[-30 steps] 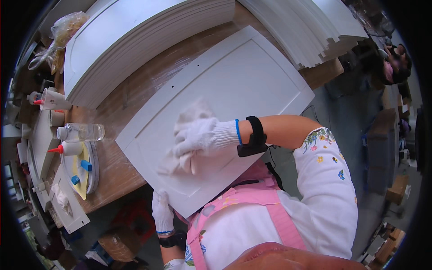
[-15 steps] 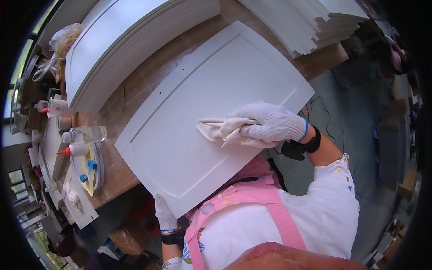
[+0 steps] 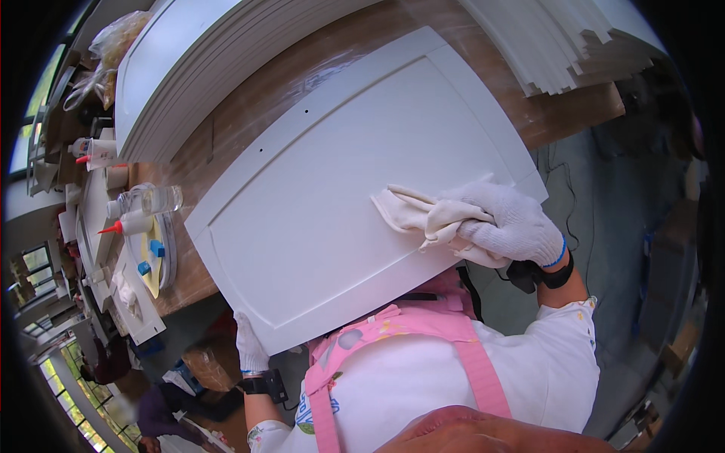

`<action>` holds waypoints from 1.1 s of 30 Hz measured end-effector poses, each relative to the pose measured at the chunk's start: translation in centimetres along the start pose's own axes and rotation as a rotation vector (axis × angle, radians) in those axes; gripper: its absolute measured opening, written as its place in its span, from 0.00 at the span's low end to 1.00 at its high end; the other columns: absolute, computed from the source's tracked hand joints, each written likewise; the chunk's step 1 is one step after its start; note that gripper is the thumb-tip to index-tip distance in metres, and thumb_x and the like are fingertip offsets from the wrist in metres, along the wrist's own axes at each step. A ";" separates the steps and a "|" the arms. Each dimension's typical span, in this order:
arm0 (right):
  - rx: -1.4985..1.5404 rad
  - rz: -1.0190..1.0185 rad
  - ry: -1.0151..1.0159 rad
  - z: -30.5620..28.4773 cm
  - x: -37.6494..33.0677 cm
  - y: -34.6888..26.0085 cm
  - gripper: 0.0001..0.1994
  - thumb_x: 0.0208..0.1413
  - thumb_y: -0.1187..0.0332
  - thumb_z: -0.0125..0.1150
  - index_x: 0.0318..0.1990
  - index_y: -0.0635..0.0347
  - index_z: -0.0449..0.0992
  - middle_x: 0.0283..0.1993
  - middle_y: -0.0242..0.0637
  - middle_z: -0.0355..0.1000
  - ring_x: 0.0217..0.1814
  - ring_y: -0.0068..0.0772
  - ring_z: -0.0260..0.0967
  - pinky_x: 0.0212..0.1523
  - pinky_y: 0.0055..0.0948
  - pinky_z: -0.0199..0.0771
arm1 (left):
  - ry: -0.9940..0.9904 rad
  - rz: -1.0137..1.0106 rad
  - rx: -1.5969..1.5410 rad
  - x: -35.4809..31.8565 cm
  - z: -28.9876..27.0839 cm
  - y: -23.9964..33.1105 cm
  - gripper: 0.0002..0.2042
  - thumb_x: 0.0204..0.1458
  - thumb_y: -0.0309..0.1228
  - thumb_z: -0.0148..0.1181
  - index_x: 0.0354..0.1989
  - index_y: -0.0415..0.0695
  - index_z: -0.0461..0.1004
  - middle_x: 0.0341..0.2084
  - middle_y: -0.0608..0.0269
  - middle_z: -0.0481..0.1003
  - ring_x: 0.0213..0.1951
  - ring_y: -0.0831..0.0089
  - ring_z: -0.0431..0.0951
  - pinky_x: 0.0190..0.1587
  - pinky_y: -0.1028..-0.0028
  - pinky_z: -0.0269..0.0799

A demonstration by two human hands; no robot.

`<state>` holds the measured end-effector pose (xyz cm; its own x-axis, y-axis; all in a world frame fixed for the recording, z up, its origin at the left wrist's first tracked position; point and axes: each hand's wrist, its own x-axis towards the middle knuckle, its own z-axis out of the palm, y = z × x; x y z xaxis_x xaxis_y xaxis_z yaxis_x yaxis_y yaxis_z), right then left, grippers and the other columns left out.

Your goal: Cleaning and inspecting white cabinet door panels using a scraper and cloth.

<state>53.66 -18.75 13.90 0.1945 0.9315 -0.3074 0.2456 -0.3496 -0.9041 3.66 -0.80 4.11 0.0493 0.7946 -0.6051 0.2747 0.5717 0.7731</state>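
A white cabinet door panel (image 3: 325, 189) with a raised frame and two small dark holes near its far left edge lies tilted across the table's front edge. In my right hand (image 3: 521, 225), gloved in white knit, is a bunched cream cloth (image 3: 415, 214); the fingers are closed round it. Cloth and hand rest on the panel's right part, near the edge closest to me. My left hand (image 3: 251, 343), also gloved, grips the panel's near left corner, some of its fingers hidden behind the edge.
A stack of white panels (image 3: 181, 83) stands at the far left of the brown table (image 3: 211, 143), another stack (image 3: 559, 45) at the far right. Left lie a clear bottle (image 3: 162, 198), a red-tipped white bottle (image 3: 134, 223) and blue blocks (image 3: 156, 248). A person (image 3: 162, 411) is at lower left.
My right hand has moved the cloth rightward over the panel. My left hand still grips the corner, which appears slightly farther left and up in view.
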 end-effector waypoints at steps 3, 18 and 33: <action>-0.083 -0.035 0.047 0.3 0.1 0.6 0.17 0.50 0.70 0.60 0.50 0.57 0.79 0.45 0.41 0.78 0.47 0.39 0.75 0.51 0.33 0.73 | -0.052 -0.011 -0.085 0.3 0.2 -0.2 0.33 0.66 0.55 0.41 0.68 0.38 0.56 0.60 0.55 0.68 0.58 0.64 0.73 0.58 0.65 0.73; -0.967 -0.143 0.523 0.2 5.9 1.7 0.26 0.51 0.68 0.64 0.61 0.53 0.71 0.67 0.47 0.60 0.64 0.54 0.62 0.63 0.43 0.64 | 0.333 0.769 0.244 9.2 0.6 14.7 0.40 0.56 0.40 0.66 0.69 0.35 0.51 0.59 0.41 0.66 0.57 0.58 0.72 0.59 0.65 0.69; -1.030 -0.159 0.456 0.7 7.2 2.2 0.23 0.43 0.68 0.71 0.51 0.49 0.77 0.55 0.39 0.70 0.57 0.46 0.67 0.56 0.42 0.69 | 0.442 0.822 0.220 26.8 2.6 23.6 0.39 0.42 0.36 0.78 0.62 0.39 0.62 0.53 0.53 0.73 0.53 0.61 0.75 0.55 0.67 0.70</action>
<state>54.96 -12.69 9.49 0.3668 0.9231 0.1160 0.9211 -0.3428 -0.1844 13.98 33.46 5.59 -0.0478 0.9610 0.2722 0.4919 -0.2145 0.8438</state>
